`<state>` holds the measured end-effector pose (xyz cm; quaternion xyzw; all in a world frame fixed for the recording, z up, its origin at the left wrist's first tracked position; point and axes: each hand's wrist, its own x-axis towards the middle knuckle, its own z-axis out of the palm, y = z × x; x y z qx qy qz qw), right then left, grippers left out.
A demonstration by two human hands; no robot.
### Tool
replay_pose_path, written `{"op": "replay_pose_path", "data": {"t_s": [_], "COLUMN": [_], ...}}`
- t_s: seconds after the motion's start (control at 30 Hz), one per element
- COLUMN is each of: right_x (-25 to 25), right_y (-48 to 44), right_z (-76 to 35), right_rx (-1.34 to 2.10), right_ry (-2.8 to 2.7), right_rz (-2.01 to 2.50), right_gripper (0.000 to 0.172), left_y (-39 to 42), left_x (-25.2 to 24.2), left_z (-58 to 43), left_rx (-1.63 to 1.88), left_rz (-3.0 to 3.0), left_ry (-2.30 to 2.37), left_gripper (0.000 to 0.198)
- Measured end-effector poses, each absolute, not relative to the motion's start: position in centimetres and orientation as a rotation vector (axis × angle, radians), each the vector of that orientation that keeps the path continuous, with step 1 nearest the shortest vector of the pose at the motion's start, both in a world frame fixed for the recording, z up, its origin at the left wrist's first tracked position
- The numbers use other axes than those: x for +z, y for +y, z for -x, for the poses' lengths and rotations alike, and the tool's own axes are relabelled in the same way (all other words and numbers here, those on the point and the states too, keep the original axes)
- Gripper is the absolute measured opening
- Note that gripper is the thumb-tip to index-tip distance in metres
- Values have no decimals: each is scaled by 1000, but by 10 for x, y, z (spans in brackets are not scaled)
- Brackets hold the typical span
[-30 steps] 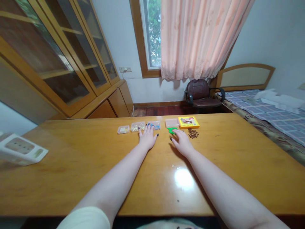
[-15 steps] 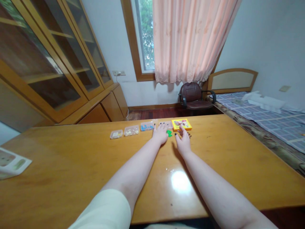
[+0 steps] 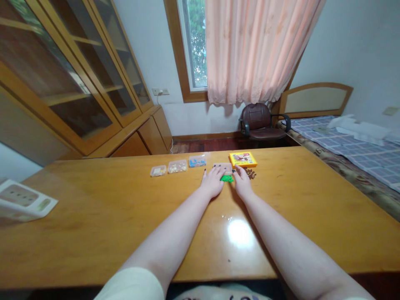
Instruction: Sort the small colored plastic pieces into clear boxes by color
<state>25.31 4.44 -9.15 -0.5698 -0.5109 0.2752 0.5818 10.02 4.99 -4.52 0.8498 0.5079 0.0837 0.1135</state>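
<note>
Since the earlier frames, the clear plastic box [image 3: 228, 167] has come nearer to me, away from its spot beside the yellow box [image 3: 243, 159], and my left hand [image 3: 213, 183] has shifted from the blue pieces over to it. Nearest, my pale sleeve [image 3: 134, 285] and both forearms reach across the glossy wooden table [image 3: 312, 216], where light glares between them. Palm down, my left hand is spread with the fingers a little bent, their tips over the clear box's near left part; they are not closed around anything. My right hand [image 3: 244, 185] is half curled at the box's right end, thumb and fingers slightly apart; I cannot tell whether they have hold of the rim. Between my hands, just on my side of the box, lies a small heap of green pieces [image 3: 227, 179]. Brown pieces [image 3: 250, 173] are scattered just beyond my right fingers, with the yellow box behind them. Off to the left, farther along the table, sit three more containers: one with blue pieces [image 3: 196, 162], one with cream pieces [image 3: 177, 166], and a smaller tray [image 3: 158, 174]. Past the table edge are a maroon armchair [image 3: 258, 116] and a pink curtain [image 3: 256, 50].
</note>
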Motion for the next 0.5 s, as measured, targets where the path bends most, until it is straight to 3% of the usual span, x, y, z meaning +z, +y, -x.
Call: {"op": "replay_pose_path", "data": {"t_s": [0.5], "right_x": [-87], "right_y": [25], "right_z": [-217], "right_rx": [1024], "right_ry": [-1016], "right_rz": [1191], "right_gripper": [53], "left_y": [-14], "left_x": [-37], "left_z": [-75], "left_rx": [209], "left_rz": [-2494], "left_ry": [1524], "left_gripper": [62]}}
